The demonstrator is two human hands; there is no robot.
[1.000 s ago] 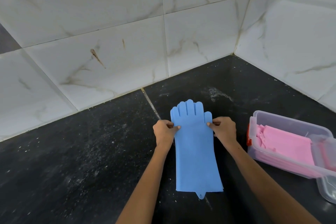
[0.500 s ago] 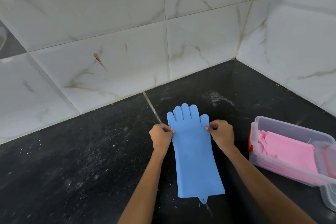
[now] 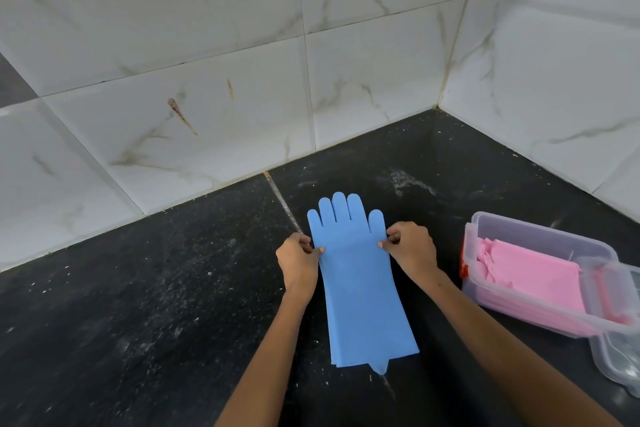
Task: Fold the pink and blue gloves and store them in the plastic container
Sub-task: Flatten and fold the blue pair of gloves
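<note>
Head view: left hand (image 3: 299, 262) and right hand (image 3: 412, 246) pinch the flat blue rubber gloves (image 3: 360, 281) at the palm edges on the black counter (image 3: 138, 305). Folded pink gloves (image 3: 533, 276) already fill the clear plastic container (image 3: 512, 229); folding and storing the blue remains.

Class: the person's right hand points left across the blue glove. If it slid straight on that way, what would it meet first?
Probably the left hand, pinching the opposite edge of the blue glove; the right hand would cross only glove before it.
</note>
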